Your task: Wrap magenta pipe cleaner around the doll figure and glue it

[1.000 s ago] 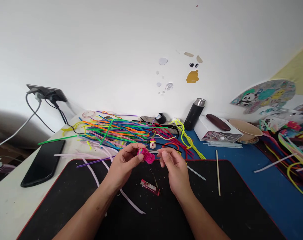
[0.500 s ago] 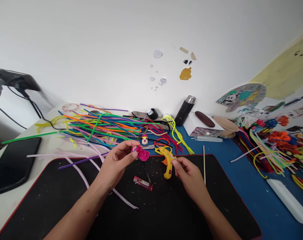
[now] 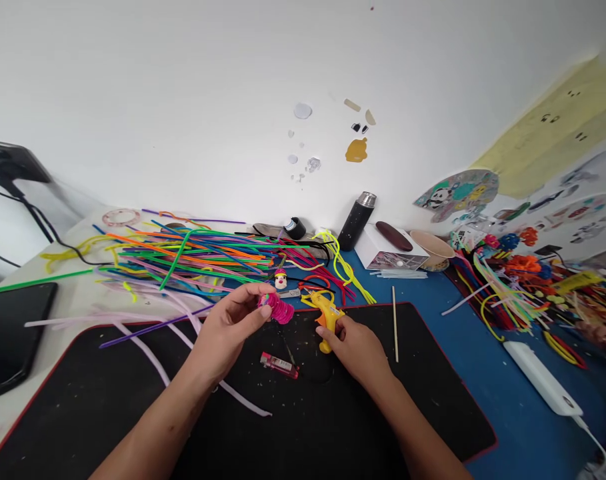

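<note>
**Coil pinched in the left hand, glue gun grasped in the right, over the black mat**

Off the left side of the black rectangular mat with red edging (image 3: 107,383), a black flat phone (image 3: 13,330) is seen. Across the mat's far left part, pale lilac fuzzy stems (image 3: 145,352) and a purple fuzzy stem (image 3: 153,327) are strewn; beyond its far edge, a heap of multicoloured fuzzy stems (image 3: 203,257) is spread.

Above the mat's far middle, a bright pink, ridged, fuzzy coil (image 3: 281,311) is pinched between thumb and fingers of the left hand (image 3: 220,337). Just beyond the far edge, a small white head with a pink-and-yellow top (image 3: 281,281) is placed. On the mat, nearer than the coil, a pink translucent lighter (image 3: 279,365) is laid.

To the coil's right, the handle of a yellow plastic glue gun (image 3: 329,313) is grasped by the right hand (image 3: 360,350); the step in hand is judged to be the taking-up of the gun. Whether it is lifted cannot be told. For any move of it, a steady coil and a nozzle kept off fingers would be called for; the stems crowding the far edge could be snagged. On the mat's right part, a pale thin wooden stick (image 3: 395,325) is laid.
</note>
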{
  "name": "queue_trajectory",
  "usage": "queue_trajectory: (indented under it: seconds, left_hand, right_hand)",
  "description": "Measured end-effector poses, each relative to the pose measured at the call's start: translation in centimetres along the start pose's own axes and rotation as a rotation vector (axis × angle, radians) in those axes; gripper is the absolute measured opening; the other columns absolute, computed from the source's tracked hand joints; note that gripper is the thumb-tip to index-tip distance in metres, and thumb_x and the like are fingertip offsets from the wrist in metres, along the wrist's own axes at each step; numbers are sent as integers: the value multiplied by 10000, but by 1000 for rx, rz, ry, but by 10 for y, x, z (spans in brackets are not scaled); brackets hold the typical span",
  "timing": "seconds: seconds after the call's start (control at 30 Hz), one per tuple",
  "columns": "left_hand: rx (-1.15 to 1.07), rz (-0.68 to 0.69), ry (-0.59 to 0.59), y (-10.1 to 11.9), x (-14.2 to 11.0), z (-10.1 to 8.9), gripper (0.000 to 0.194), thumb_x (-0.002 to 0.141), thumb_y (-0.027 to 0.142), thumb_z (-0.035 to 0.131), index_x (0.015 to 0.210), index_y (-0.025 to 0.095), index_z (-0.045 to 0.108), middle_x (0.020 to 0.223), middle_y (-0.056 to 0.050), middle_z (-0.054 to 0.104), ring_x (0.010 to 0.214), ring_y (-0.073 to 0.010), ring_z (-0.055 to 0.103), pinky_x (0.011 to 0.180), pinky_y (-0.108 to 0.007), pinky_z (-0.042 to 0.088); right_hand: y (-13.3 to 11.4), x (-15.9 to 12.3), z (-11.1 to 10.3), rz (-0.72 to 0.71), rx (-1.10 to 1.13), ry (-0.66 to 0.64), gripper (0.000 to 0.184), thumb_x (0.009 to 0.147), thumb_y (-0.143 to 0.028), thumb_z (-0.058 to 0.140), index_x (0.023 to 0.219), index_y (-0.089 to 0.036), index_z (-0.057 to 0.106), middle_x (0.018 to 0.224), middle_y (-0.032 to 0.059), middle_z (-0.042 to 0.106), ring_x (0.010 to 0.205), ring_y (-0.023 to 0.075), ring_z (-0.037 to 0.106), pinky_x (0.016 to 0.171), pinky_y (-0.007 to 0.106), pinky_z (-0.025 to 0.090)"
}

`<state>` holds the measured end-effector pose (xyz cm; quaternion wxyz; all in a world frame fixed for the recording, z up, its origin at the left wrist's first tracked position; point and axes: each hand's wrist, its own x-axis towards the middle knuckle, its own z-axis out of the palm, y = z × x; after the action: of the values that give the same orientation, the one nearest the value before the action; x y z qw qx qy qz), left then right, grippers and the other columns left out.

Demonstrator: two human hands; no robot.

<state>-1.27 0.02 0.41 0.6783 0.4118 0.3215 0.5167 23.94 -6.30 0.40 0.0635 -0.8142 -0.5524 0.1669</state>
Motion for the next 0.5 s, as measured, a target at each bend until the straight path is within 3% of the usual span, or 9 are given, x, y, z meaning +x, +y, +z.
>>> queue_trajectory:
  seconds: [0.13, 0.27, 0.4, 0.5]
  left_hand:
    - [1, -6, -9, 1, 0, 2, 373, 748, 437, 959, 1044, 237, 850, 957, -58, 731, 842, -194, 598, 804, -294, 490]
    - [0, 1, -9, 0, -1, 1, 379, 749, 435, 961, 1051, 237, 848, 962, -58, 728, 846, -190, 590, 803, -291, 484]
    - [2, -6, -1, 1, -1, 0, 384, 745, 443, 963, 1048, 236, 848, 994, -59, 730, 865, -189, 589, 809, -290, 484]
    - [7, -11, -7, 1, -1, 0, 379, 750, 436, 963, 1049, 236, 844, 980, -48, 720, 870, -180, 584, 807, -276, 477]
  right_hand:
    - [-4, 2, 4, 16, -17, 39, 391, 988, -501, 636, 717, -242, 526, 721, 44, 679, 678, 219, 622, 582, 305, 272]
    - [4, 1, 10, 11, 116, 84, 363, 956, -424, 635, 684, -250, 469, 641, 6, 619, 616, 196, 579, 561, 301, 285]
    - [18, 0, 17, 49, 539, 47, 402, 871, -557, 686, 698, -251, 492, 584, -47, 555, 501, 159, 544, 508, 271, 356]
    - [22, -3, 21, 106, 962, -82, 491, 795, -677, 740, 767, -245, 509, 593, -50, 594, 457, 161, 589, 458, 255, 399]
